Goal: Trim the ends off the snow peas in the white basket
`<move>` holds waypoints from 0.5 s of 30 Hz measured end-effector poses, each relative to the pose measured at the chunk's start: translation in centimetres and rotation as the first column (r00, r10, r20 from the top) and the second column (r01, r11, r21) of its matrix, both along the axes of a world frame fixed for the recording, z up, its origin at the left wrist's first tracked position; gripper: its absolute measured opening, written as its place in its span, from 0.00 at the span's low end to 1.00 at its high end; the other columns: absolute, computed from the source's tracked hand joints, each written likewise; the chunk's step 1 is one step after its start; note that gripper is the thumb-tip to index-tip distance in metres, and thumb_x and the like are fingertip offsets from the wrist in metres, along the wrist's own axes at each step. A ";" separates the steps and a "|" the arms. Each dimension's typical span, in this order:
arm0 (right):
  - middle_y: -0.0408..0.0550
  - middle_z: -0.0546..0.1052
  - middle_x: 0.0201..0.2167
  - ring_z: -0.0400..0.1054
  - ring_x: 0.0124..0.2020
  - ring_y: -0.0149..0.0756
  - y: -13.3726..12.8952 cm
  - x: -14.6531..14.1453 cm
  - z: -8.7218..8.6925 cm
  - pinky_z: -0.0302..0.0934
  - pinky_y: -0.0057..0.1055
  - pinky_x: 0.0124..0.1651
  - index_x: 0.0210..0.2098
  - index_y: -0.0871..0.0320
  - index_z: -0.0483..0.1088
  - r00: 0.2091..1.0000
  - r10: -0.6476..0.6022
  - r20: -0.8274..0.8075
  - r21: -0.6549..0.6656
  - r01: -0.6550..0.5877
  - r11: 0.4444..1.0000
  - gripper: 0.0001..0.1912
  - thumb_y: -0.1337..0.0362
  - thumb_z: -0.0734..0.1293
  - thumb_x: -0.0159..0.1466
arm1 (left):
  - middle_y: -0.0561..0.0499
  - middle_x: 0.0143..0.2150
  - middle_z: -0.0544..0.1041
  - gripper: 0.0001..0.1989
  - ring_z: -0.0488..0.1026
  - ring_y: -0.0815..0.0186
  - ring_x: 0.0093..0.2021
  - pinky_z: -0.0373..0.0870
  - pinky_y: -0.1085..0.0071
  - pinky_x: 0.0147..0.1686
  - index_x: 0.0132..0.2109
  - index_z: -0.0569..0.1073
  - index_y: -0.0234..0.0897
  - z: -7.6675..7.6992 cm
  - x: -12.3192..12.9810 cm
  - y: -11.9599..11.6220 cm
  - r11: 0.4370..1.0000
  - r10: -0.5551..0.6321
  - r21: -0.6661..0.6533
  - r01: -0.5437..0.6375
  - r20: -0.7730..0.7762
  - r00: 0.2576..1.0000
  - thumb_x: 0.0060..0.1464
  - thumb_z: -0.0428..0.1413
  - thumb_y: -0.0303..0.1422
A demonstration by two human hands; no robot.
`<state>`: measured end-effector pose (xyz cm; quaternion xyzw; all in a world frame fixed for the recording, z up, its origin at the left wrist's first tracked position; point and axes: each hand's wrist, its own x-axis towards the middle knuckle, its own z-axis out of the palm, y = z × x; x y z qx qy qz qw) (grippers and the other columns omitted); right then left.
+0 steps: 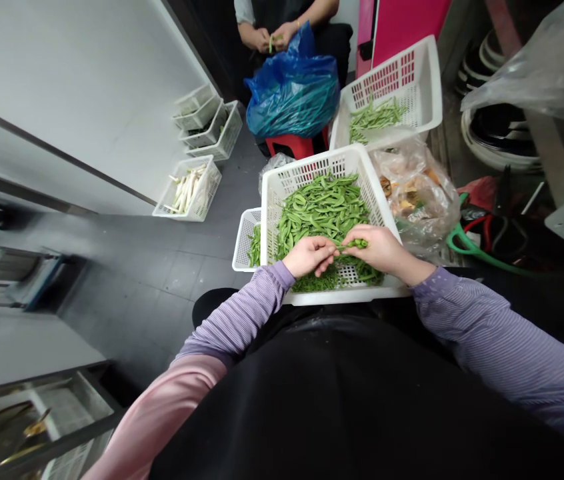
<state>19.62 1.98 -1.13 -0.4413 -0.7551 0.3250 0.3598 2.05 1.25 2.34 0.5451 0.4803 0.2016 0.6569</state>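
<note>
Flat green pea pods (322,207) fill much of a white plastic basket (307,298) in front of my body. Above the basket's near part, my right hand (375,250) is closed on several pea pods (357,244). My left hand (311,256) meets it from the left, thumb and forefinger pinched at the tip of a pod. What exactly lies between those left fingertips is too small to make out. Below my hands, thin green trimmings (315,281) lie on the basket floor.
A smaller white basket (238,250) with pods sits at the left. Farther off are a basket of pale vegetables (212,193), stacked baskets (235,130), a blue bag (292,93) on a red stool (289,145), another person's hands (275,39), a basket of beans (425,100) and a clear bag (422,193).
</note>
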 end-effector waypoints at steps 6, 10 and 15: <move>0.37 0.65 0.12 0.58 0.15 0.28 -0.7 -1.1 0.0 0.52 0.27 0.20 0.26 0.58 0.68 0.906 -0.243 -0.346 -0.496 0.043 0.867 0.14 0.57 0.71 0.44 | 0.58 0.18 0.63 0.09 0.56 0.79 0.13 0.57 0.80 0.14 0.34 0.68 0.29 -2.4 -0.3 -0.3 0.998 0.058 -0.026 -0.058 0.009 0.998 0.53 0.48 0.32; 0.34 0.63 0.11 0.55 0.12 0.24 -0.5 -1.3 0.1 0.49 0.23 0.16 0.26 0.57 0.63 0.685 -0.449 -0.573 -0.627 -0.014 0.779 0.21 0.58 0.74 0.38 | 0.57 0.16 0.63 0.05 0.61 0.75 0.17 0.65 0.76 0.23 0.29 0.70 0.30 -5.5 -2.2 -0.3 0.952 -0.281 -0.064 0.299 -0.572 0.771 0.48 0.50 0.25; 0.35 0.66 0.15 0.54 0.11 0.22 0.2 -1.2 0.0 0.50 0.22 0.14 0.31 0.58 0.65 0.686 -0.494 -0.534 -0.635 0.060 0.770 0.23 0.59 0.75 0.37 | 0.48 0.39 0.72 0.23 0.69 0.72 0.30 0.68 0.73 0.36 0.49 0.67 0.33 -4.9 -2.3 -0.2 0.914 -0.211 0.144 0.380 -0.630 0.748 0.42 0.57 0.26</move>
